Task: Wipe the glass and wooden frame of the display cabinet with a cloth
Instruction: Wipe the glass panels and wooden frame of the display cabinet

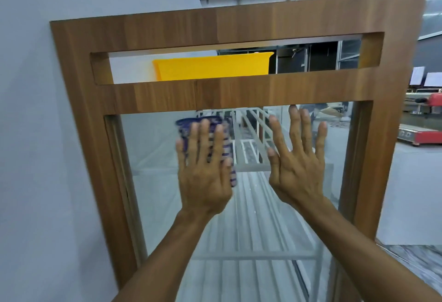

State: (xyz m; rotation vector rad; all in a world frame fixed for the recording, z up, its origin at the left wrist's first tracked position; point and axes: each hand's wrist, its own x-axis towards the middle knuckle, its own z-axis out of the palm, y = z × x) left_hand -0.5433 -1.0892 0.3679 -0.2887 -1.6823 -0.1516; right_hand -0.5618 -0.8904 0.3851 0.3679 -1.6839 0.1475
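The display cabinet's wooden frame [167,96] surrounds a large glass pane [157,148] and a narrow slot above it. My left hand [204,170] lies flat with straight, spread fingers, pressing a blue and white striped cloth [226,145] against the upper part of the glass. My right hand [297,158] is flat on the glass beside it, fingers spread, fingertips just under the frame's middle crossbar. The right hand holds nothing.
A yellow panel [212,66] shows through the upper slot. A grey wall [35,134] stands close on the left. White wire shelves [248,257] sit behind the glass. Red machines [423,132] stand on counters at the far right.
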